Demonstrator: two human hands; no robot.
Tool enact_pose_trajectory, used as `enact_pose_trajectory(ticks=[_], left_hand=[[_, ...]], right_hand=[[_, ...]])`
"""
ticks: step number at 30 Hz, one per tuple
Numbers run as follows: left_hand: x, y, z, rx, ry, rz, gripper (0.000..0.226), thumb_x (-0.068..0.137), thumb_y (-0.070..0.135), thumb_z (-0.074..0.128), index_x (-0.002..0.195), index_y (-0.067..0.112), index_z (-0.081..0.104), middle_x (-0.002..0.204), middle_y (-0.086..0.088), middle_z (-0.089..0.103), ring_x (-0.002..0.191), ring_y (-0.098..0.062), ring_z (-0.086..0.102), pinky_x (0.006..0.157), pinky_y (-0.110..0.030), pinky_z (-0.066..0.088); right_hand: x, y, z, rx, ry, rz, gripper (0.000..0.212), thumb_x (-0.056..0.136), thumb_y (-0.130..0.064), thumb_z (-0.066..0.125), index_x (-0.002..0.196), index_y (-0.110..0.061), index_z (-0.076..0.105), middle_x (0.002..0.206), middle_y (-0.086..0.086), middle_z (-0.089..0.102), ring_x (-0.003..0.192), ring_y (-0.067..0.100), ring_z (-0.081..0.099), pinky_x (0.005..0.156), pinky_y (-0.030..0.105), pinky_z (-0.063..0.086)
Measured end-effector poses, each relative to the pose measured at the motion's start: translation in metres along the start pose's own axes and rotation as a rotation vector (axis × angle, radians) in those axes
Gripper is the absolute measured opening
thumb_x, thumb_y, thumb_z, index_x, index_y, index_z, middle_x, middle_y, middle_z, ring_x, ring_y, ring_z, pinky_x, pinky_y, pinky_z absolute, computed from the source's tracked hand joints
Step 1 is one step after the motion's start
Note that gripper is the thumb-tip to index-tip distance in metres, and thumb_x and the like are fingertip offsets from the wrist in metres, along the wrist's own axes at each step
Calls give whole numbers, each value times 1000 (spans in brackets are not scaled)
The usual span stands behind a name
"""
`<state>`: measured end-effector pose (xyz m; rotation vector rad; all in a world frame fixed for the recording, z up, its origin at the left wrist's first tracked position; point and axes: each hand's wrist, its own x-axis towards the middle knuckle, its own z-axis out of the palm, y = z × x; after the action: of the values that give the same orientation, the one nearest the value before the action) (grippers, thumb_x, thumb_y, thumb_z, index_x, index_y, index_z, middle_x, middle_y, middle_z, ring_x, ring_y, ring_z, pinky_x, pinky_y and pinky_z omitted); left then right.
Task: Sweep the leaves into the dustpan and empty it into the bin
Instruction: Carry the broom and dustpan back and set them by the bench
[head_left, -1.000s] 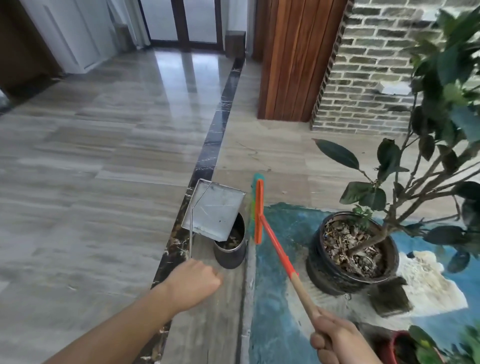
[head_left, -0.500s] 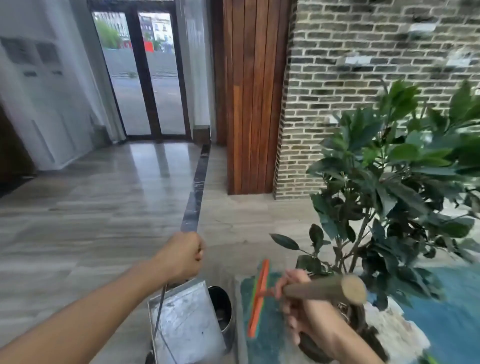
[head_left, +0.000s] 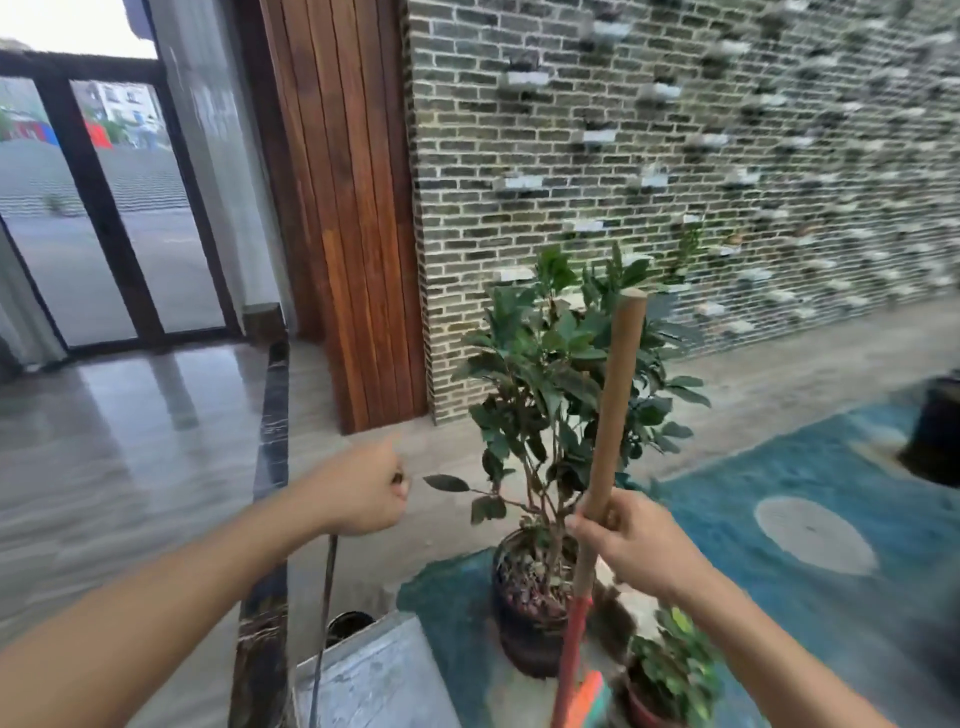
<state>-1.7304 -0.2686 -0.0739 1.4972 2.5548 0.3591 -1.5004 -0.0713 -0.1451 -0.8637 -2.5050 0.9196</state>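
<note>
dustpan (head_left: 374, 675), grey metal, low at bottom centre of view; its thin rod handle (head_left: 326, 597) rises to the left hand (head_left: 363, 488), fisted round the rod's top; bin (head_left: 347, 622), dark and round, just behind the pan's far edge, mostly hidden; broom (head_left: 613, 415) near upright, wooden stick turning red lower down, orange head (head_left: 587, 693) at frame bottom; right hand (head_left: 634, 540) clamped on the stick; hands well apart; potted plant (head_left: 545, 374) behind, between them, at the edge of a blue rug (head_left: 831, 597); smaller pot plant (head_left: 670, 670) beside the broom; brick wall (head_left: 675, 156) beyond
</note>
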Motion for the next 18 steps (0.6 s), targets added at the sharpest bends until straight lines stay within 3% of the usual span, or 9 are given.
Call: enact_pose_trajectory(ticks=[4, 8, 12, 16, 18], left_hand=[[8, 82, 0, -12, -68, 67, 30, 72, 5, 49, 47, 15, 36, 54, -7, 38, 53, -24, 37, 48, -31, 36], [15, 178, -1, -68, -152, 174, 28, 66, 4, 51, 50, 17, 32, 56, -8, 36, 55, -20, 37, 43, -29, 31], [16, 294, 6, -108, -202, 297, 32, 69, 10, 61, 51, 18, 36, 52, -4, 33, 46, -21, 33, 43, -29, 34], [9, 422, 33, -124, -255, 406, 36, 76, 13, 65, 51, 17, 40, 51, -6, 39, 42, -22, 35, 40, -26, 37], [5, 488, 52, -147, -306, 452, 37, 78, 9, 67, 56, 15, 37, 55, -9, 34, 46, -22, 29, 41, -27, 33]], right_hand=[[-49, 39, -61, -96, 116, 54, 28, 90, -42, 62, 74, -20, 67, 75, -3, 67, 79, 14, 64, 73, 37, 53], [-109, 86, -139, -101, 285, 179, 19, 93, -31, 59, 84, -16, 62, 79, 1, 70, 80, 23, 66, 75, 40, 51], [-185, 126, -231, -91, 457, 210, 6, 93, -25, 58, 89, -20, 57, 80, -4, 72, 82, 16, 68, 78, 37, 51], [-274, 165, -315, -125, 541, 239, 12, 93, -30, 56, 87, -20, 60, 75, -8, 69, 72, -3, 63, 68, 27, 47], [-319, 189, -350, -156, 578, 280, 12, 93, -31, 54, 86, -22, 58, 76, -8, 67, 73, 1, 62, 68, 29, 47]])
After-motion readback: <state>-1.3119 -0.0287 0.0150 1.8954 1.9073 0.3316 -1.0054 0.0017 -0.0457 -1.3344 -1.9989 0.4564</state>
